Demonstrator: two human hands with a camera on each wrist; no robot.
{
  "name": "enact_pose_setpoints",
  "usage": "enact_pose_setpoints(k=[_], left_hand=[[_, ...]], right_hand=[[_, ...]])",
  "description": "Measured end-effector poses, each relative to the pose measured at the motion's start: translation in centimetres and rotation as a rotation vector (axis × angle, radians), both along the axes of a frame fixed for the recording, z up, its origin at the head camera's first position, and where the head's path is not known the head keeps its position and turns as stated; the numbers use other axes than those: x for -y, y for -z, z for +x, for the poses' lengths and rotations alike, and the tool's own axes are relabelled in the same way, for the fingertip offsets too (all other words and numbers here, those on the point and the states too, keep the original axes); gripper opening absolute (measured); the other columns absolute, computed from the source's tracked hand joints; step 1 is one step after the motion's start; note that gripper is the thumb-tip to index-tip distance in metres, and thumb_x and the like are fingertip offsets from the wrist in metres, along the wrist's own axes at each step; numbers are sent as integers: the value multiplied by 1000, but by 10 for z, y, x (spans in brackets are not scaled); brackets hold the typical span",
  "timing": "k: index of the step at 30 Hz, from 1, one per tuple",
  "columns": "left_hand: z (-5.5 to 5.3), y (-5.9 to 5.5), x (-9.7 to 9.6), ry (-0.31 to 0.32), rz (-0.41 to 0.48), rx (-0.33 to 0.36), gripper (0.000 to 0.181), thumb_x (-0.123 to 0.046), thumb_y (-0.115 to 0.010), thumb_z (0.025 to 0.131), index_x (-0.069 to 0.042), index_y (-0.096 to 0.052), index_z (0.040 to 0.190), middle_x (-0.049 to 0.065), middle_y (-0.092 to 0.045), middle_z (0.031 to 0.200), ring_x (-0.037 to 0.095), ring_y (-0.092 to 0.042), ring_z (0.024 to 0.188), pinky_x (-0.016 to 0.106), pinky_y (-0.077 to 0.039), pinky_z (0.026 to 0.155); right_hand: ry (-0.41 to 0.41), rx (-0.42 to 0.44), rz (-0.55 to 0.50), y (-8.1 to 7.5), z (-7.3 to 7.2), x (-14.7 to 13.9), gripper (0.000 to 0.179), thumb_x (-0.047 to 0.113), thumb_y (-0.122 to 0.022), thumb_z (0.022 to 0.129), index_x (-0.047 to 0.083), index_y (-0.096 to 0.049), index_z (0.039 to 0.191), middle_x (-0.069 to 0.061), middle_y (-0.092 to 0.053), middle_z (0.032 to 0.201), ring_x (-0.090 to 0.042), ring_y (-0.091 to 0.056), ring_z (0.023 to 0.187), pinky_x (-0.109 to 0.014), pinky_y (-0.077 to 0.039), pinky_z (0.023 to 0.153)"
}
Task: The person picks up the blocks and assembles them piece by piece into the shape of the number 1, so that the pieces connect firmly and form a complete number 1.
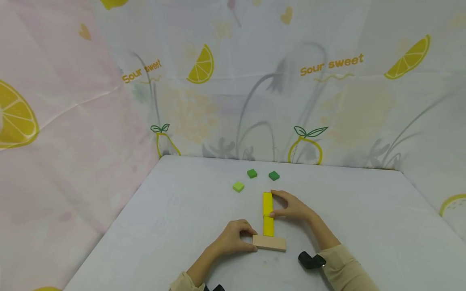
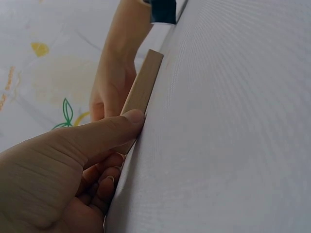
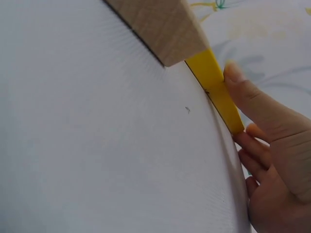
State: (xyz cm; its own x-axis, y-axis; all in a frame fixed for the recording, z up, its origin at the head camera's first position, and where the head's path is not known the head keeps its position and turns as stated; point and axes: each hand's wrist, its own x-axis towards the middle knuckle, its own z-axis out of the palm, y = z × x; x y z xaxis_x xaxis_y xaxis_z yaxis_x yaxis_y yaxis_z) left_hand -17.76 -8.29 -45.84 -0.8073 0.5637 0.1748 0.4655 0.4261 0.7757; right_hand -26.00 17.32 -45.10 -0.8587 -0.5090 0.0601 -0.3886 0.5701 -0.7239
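Two yellow blocks lie end to end in a line on the table, the far yellow block meeting the near yellow block. Crosswise at the near end of that line is a plain wooden block, forming an upside-down T. My left hand pinches the wooden block's left end, thumb on its near side, as the left wrist view also shows. My right hand holds the far yellow block from the right, its thumb by the seam and a fingertip at the far end.
Beyond the yellow blocks lie three small green blocks: a light green one, a mid green one and a darker one. The white table backs onto a lemon-print curtain. Black wrist cameras sit at both sleeves.
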Motion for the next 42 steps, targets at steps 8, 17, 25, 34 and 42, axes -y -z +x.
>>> enact_pose_setpoints(k=[8,17,25,34,42], left_hand=[[0,0,0,-5,3,3,32,-16,-85,67,-5,-72,94,-5,-65,88,-1,-50,76,18,-46,72],[1,0,0,-6,1,11,32,-16,-85,67,-5,-72,94,-5,-65,88,-1,-50,76,18,-46,72],[1,-1,0,-2,0,9,32,-16,-85,67,-5,-73,94,-5,-65,88,0,-50,76,18,-46,72],[1,-1,-1,-6,-1,13,32,-16,-85,67,-5,-72,94,-5,-65,88,-1,-50,76,17,-46,72],[1,-2,-1,-6,5,14,32,-16,-85,66,-5,-73,94,-5,-65,88,0,-49,76,18,-46,72]], right_hand=[[-18,21,-29,-3,1,-1,84,31,-80,74,-5,-40,138,-25,-39,142,-43,-30,133,-58,-22,106],[-8,29,-30,-2,1,0,84,32,-80,74,-4,-40,138,-24,-39,142,-43,-30,133,-58,-22,106],[18,-7,-16,1,2,1,81,35,-79,74,0,-43,138,-22,-42,141,-42,-33,132,-57,-25,105],[34,-10,-13,3,1,1,79,33,-80,73,0,-46,136,-21,-44,140,-41,-34,131,-57,-26,105],[41,0,-15,1,1,1,80,33,-80,73,-1,-45,136,-22,-44,139,-41,-35,131,-57,-26,105]])
